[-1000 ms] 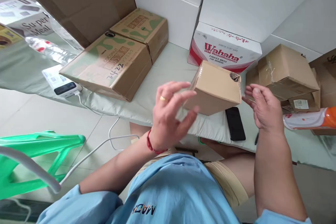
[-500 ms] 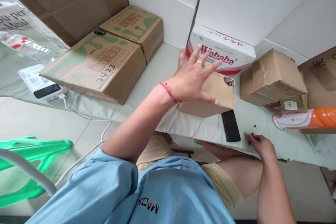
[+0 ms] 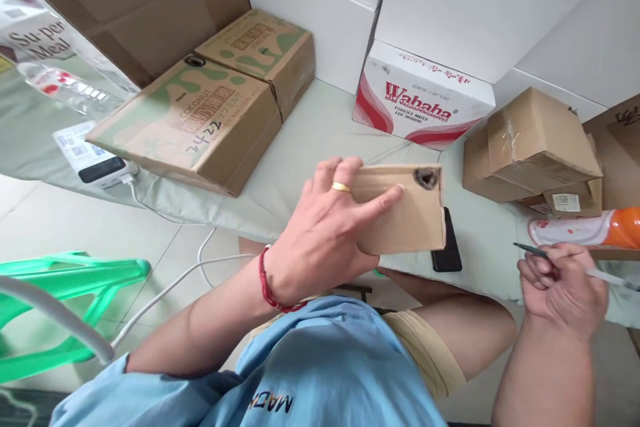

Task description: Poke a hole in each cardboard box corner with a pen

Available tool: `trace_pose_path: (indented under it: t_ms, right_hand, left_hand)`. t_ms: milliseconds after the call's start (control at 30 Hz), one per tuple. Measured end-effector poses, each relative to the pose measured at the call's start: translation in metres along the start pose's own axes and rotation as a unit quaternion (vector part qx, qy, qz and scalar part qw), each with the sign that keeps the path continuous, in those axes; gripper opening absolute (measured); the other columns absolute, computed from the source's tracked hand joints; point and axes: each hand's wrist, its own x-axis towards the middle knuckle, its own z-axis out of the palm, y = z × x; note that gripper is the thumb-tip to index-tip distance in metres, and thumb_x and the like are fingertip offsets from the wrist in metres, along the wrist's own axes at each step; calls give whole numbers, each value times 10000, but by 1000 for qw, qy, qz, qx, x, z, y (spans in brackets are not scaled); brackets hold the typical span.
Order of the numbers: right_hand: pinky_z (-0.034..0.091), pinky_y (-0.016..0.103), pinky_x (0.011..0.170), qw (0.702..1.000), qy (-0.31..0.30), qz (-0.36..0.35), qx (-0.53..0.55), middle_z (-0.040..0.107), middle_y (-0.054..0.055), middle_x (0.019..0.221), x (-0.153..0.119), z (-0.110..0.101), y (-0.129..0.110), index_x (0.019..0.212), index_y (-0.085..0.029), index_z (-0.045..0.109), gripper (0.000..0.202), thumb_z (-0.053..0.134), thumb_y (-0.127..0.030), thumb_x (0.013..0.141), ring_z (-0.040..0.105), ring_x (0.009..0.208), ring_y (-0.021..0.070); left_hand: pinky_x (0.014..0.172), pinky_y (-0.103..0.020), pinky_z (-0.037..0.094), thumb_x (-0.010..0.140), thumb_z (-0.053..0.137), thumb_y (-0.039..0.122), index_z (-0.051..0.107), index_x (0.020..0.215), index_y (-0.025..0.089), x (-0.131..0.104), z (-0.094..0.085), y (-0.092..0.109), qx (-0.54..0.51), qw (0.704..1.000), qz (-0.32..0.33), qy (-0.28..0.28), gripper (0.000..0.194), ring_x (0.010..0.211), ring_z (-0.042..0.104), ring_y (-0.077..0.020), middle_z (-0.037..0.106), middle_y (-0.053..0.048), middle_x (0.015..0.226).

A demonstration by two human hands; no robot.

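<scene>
My left hand [image 3: 333, 213], with a gold ring and a red string bracelet, grips a small brown cardboard box [image 3: 405, 220]. Its thumb lies across the face, and the fingers wrap round the far left side. A dark, torn-looking round spot marks the box's upper right corner. At the right, my right hand [image 3: 565, 287] is closed around a pen [image 3: 530, 249], the dark end pointing left and the pale end sticking out to the right. Between the hands, a black phone [image 3: 447, 247] lies on the table, partly behind the box.
Two coconut cartons [image 3: 200, 120] stand at the left beside a white power bank [image 3: 107, 173] with a cable. A Wahaha water carton [image 3: 420, 103] stands against the wall. Stacked brown boxes [image 3: 535, 140] and an orange-and-white package [image 3: 585, 228] are at the right. A green stool [image 3: 75, 273] stands on the floor.
My left hand has closed on the small box and pulled it nearer, tilting its face up. My right hand has lifted the pen off the table and moved right.
</scene>
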Motion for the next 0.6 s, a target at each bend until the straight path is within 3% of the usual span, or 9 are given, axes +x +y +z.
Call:
trace_pose_path:
  t_ms: [67, 100, 167, 233, 300, 433, 600]
  right_hand:
    - [163, 259, 391, 997, 14, -8, 76, 452, -49, 512, -12, 35, -27, 668, -286, 602, 155, 747, -238, 689, 269, 408, 112]
    - [216, 264, 390, 996, -8, -4, 87, 534, -33, 553, -19, 54, -38, 728, -286, 671, 67, 734, -272, 713, 324, 414, 118]
    - [322, 272, 415, 993, -51, -21, 102, 724, 3, 721, -33, 95, -52, 903, -278, 759, 158, 731, -293, 749, 417, 435, 111]
    - [384, 269, 463, 987, -109, -43, 106, 784, 19, 843, -47, 132, -55, 984, -274, 758, 178, 771, -291, 807, 528, 514, 120]
    - [409, 264, 505, 983, -136, -88, 86, 748, -3, 818, -57, 160, -50, 989, -269, 737, 135, 795, -293, 869, 556, 562, 117]
    - [478, 294, 584, 975, -50, -216, -26, 670, -21, 768, -64, 191, -35, 982, -272, 691, 86, 756, -317, 947, 603, 627, 141]
    - [510, 321, 580, 953, 62, -283, -90, 637, -48, 652, -65, 199, -25, 882, -260, 667, 50, 710, -249, 905, 635, 578, 175]
  left_hand:
    - [1129, -725, 440, 704, 873, 215, 624, 1536, 356, -3, 4, -1, 20, 999, -25, 41, 881, 1423, 386, -489, 346, -171, 1580]
    - [1130, -731, 432, 698, 869, 203, 634, 1527, 360, -4, 5, -1, 31, 998, -29, 50, 876, 1424, 380, -491, 341, -166, 1580]
    - [1132, -727, 425, 687, 875, 195, 643, 1517, 379, -6, 8, 0, 45, 998, -25, 46, 882, 1435, 365, -496, 342, -158, 1584]
    - [1132, -706, 429, 677, 892, 198, 638, 1519, 408, -8, 11, 3, 52, 998, -9, 22, 904, 1445, 360, -493, 360, -153, 1587]
    - [1128, -688, 433, 681, 897, 200, 630, 1526, 422, -10, 14, 7, 58, 998, 2, 4, 913, 1457, 358, -492, 379, -157, 1587]
    - [1106, -685, 437, 684, 890, 202, 612, 1545, 417, -11, 18, 12, 63, 998, 0, 8, 930, 1464, 357, -502, 379, -174, 1591]
    - [1109, -687, 446, 662, 876, 173, 612, 1545, 385, -10, 16, 11, 52, 999, 7, -6, 945, 1467, 338, -500, 353, -180, 1600]
